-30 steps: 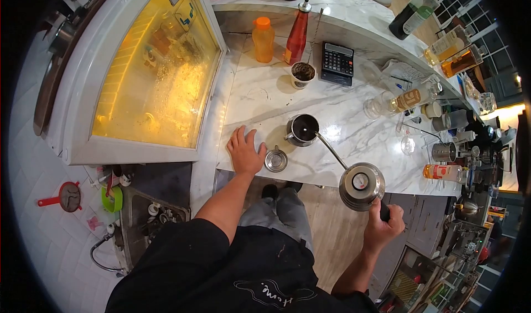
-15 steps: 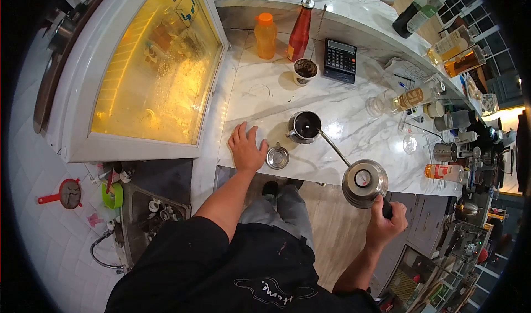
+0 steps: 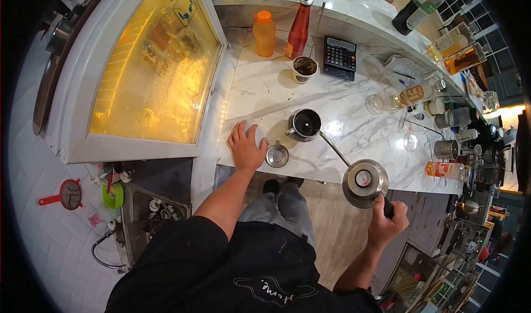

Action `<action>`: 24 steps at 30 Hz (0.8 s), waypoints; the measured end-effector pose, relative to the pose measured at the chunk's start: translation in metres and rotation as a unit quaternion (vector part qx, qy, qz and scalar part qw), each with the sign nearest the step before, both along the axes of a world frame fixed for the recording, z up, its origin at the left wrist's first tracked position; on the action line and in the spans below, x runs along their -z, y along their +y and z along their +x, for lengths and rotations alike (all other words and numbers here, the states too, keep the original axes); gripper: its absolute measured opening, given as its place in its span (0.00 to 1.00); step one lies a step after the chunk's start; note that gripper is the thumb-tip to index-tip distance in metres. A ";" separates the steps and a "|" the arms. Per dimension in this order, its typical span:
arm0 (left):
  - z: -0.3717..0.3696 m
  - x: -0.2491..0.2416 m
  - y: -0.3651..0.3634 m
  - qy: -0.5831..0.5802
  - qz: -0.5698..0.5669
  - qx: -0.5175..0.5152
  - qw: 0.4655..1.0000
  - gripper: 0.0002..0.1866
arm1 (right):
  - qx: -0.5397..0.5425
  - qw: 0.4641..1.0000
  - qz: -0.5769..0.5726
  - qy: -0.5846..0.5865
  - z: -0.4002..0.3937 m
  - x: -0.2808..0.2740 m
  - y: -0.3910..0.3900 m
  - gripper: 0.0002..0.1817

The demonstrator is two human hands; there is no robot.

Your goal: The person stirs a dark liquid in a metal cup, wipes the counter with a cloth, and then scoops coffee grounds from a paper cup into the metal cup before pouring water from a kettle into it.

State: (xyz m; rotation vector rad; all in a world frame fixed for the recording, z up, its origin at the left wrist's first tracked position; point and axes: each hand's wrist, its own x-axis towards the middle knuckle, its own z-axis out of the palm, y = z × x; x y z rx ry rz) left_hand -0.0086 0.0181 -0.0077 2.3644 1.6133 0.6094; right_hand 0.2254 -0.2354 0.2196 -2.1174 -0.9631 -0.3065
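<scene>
Little changes this past second: my right grip (image 3: 389, 224) holds the kettle (image 3: 360, 194), right of centre, by its handle (image 3: 389, 208), spout (image 3: 334, 148) still at the metal cup (image 3: 305, 126) mid-frame (steady positioning, I judge); my left grip (image 3: 245, 146) rests spread, empty, on the tabletop (image 3: 348, 111).

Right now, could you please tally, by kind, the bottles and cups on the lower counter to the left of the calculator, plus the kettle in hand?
Bottles: 2, orange bottle and red bottle
Cups: 2, white cup and metal cup
Kettle in the right hand: 1
Total: 5
</scene>
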 end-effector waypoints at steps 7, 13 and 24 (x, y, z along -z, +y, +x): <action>0.000 0.001 0.000 0.000 0.001 0.001 1.000 0.30 | 0.001 1.000 0.000 -0.004 0.003 0.001 0.004 0.18; 0.000 0.000 0.001 -0.003 0.000 0.003 1.000 0.30 | -0.019 1.000 0.002 0.000 0.001 0.003 0.006 0.17; 0.000 0.001 0.000 -0.001 0.007 -0.002 1.000 0.28 | -0.007 1.000 -0.007 -0.010 0.001 0.000 -0.003 0.18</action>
